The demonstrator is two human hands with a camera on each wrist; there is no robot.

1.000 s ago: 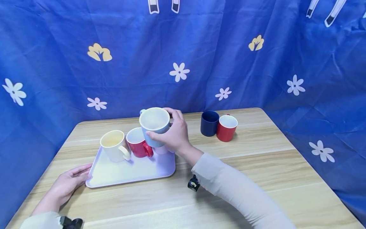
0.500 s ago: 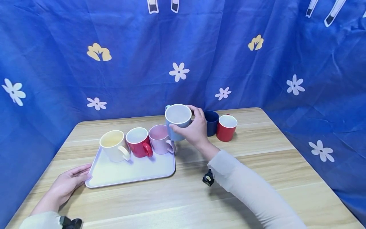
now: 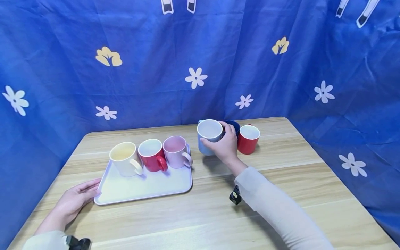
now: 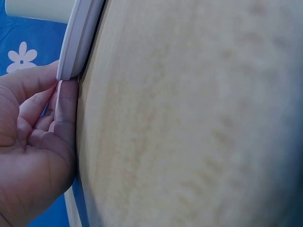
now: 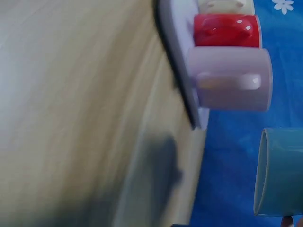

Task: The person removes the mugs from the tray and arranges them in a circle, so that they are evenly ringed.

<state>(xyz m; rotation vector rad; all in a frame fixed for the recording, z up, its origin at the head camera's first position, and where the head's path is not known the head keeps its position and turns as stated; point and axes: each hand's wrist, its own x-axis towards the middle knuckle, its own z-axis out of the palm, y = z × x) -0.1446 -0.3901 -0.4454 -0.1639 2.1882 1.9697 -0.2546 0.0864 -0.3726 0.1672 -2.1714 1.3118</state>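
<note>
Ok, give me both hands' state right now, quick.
Left hand: closed, pinching the edge of the pale tray.
Right hand: closed, holding the light blue mug.

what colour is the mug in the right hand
The mug is light blue outside, whitish inside; the head view shows it best.

Flower-print blue cloth behind a pale wood-grain table.
</note>
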